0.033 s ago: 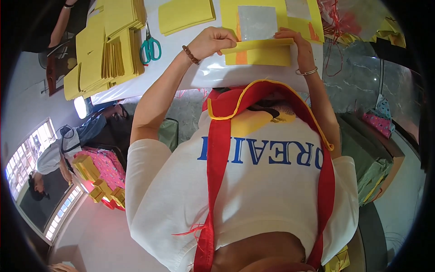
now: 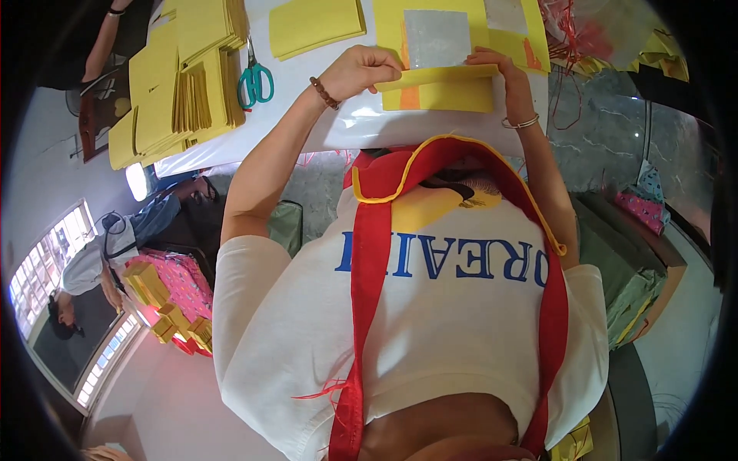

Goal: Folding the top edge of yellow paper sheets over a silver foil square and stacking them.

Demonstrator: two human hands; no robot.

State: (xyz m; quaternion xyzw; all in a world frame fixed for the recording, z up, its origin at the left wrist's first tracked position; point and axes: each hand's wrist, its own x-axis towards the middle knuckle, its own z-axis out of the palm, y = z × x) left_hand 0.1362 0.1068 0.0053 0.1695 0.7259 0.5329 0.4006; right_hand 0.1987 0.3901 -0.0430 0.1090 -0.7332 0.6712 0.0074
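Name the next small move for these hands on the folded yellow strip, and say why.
Probably press along the folded yellow strip to flatten it: the left hand pinches one end and the right hand is at the other, so both ends look steadied. Whether the fold is already firm, I can't tell.

Yellow paper [image 2: 453,97] — orange patch [image 2: 410,97]; teal-handled scissors [image 2: 251,71].

Here's the left hand [image 2: 361,73] pinching one end of a narrow yellow strip [image 2: 440,75], right hand [image 2: 510,81] at the other! Teal scissors [image 2: 254,71] lie leftward on the white tabletop [image 2: 354,132], beside yellow paper stacks [image 2: 154,84].
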